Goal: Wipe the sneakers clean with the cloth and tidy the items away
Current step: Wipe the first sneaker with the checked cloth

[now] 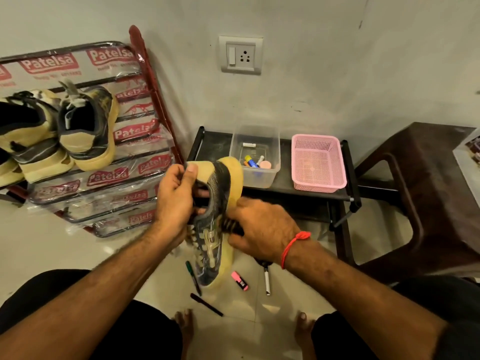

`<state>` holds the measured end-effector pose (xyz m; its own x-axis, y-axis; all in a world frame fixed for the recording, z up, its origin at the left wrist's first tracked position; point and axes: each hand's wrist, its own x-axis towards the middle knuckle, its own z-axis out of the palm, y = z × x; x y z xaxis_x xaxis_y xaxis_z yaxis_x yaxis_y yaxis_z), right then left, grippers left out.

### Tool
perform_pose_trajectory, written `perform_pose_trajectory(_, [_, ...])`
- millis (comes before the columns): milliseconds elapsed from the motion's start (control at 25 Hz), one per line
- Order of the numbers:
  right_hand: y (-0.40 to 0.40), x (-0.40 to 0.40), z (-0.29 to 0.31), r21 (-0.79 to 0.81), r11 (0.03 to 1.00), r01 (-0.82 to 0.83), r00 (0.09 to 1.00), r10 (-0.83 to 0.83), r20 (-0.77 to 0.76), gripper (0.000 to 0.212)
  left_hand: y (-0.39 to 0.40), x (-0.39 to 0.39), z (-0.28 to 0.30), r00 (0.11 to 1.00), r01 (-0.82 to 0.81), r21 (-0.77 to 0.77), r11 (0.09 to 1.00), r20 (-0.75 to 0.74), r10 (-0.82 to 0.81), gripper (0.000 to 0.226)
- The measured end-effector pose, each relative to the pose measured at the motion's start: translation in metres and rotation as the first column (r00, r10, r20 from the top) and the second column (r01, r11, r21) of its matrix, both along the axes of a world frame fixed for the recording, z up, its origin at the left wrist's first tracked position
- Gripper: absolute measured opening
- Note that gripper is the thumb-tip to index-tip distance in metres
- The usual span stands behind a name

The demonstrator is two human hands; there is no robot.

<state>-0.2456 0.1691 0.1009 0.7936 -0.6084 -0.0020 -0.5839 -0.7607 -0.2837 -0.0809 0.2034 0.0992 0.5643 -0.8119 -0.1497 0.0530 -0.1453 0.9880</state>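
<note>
From the head view, our left hand point(174, 198) grips the heel collar of a sneaker point(213, 224) held toe-down over the floor. Our right hand point(262, 227), just right of it, curls around a dark brush point(232, 226) against its side. Markers point(193, 278) lie below both hands.

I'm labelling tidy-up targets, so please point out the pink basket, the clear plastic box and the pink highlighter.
pink basket point(335, 184): head view, front right rim.
clear plastic box point(259, 179): head view, front wall.
pink highlighter point(239, 280): head view, middle of its body, on the floor.
</note>
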Motion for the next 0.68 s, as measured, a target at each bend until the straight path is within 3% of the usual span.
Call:
perform_pose_trajectory(80, [0.005,-0.001,-0.007,0.051,0.998,-0.045,0.999,0.044,0.006,0.04,-0.004,0.002,0.007,0.998,0.009,-0.033,0.999,0.061,-0.007,0.027])
perform_pose_trajectory(160, [-0.011,-0.006,-0.001,0.081,0.996,0.041,0.98,-0.056,0.191,0.036,-0.004,0.002,0.01,0.992,0.054,-0.061,0.997,0.118,-0.047,0.027])
perform_pose_trajectory(240, [-0.028,-0.009,0.009,0.128,0.983,0.135,0.885,-0.177,0.431,0.039,-0.003,0.006,0.008,0.987,0.09,-0.06,0.994,0.142,-0.08,0.029])
perform_pose_trajectory(320, [-0.037,-0.01,0.015,0.093,0.976,0.199,0.801,-0.217,0.559,0.038,-0.002,0.008,0.005,0.979,0.139,-0.042,0.989,0.153,-0.132,0.029])
perform_pose_trajectory(480, [-0.03,-0.004,0.012,-0.043,0.979,0.199,0.846,-0.149,0.513,0.037,0.006,-0.007,0.0,0.963,0.205,-0.015,0.979,0.182,-0.199,0.024])
perform_pose_trajectory(600, [-0.022,0.0,0.006,-0.07,0.984,0.163,0.895,-0.118,0.429,0.045,0.008,-0.019,-0.006,0.976,0.197,-0.036,0.98,0.104,-0.192,0.018])
perform_pose_trajectory(680, [-0.019,0.003,0.0,-0.136,0.982,0.131,0.893,-0.058,0.446,0.037,0.006,-0.02,-0.005,0.984,0.165,-0.039,0.985,0.069,-0.163,0.019])
